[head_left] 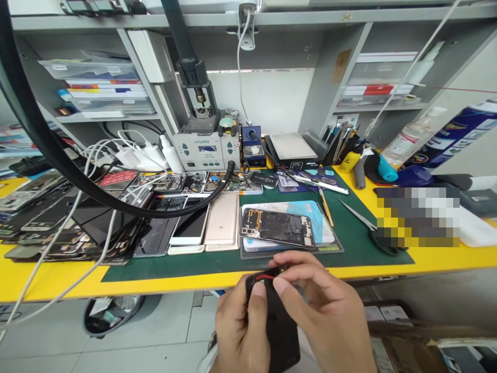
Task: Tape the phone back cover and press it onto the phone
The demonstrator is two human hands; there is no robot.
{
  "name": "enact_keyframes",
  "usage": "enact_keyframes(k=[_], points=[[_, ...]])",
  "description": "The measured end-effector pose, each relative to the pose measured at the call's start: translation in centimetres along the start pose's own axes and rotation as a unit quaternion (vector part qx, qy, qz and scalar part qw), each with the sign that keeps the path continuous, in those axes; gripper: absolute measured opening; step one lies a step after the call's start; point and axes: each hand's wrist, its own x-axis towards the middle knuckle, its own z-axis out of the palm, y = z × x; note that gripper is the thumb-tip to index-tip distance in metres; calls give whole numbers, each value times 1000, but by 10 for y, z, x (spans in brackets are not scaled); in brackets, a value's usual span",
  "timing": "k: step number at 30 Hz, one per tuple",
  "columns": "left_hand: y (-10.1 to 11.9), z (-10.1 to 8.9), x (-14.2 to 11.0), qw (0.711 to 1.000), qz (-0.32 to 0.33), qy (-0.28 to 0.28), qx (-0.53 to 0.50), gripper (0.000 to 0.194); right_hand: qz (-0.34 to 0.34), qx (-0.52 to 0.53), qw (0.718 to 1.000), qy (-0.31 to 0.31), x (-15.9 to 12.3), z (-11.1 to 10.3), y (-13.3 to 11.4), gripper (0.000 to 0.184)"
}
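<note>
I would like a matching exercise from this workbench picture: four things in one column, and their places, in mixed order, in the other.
Things:
1. black panel
2. opened phone
3. scissors
4. bin

Places:
A. below the yellow table
B. at the right end of the green mat
C. in the left hand, with the right hand at its upper end
D. on a blue-and-white pad

Right pairs: 1-C, 2-D, 3-B, 4-A
</note>
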Motion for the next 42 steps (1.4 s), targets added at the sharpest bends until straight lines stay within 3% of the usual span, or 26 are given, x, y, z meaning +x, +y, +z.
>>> enact_keyframes(k=[13,19,25,32,42], points=[[-11,-4,0,995,94,-40,24,27,-62,-63,996,33,-8,4,-2,14],[-10,-5,3,997,69,-29,11,26,-47,-10,997,60,-13,8,-9,15],[-6,-7,3,997,73,-37,10,28,-33,-11,999,27,-8,6,-8,13],[-4,-10,3,997,50,-63,-8,32,32,24,997,68,-6,17,-16,10],[-2,-5,-4,999,20,-22,-18,28,62,65,994,63,-4,18,-19,10]])
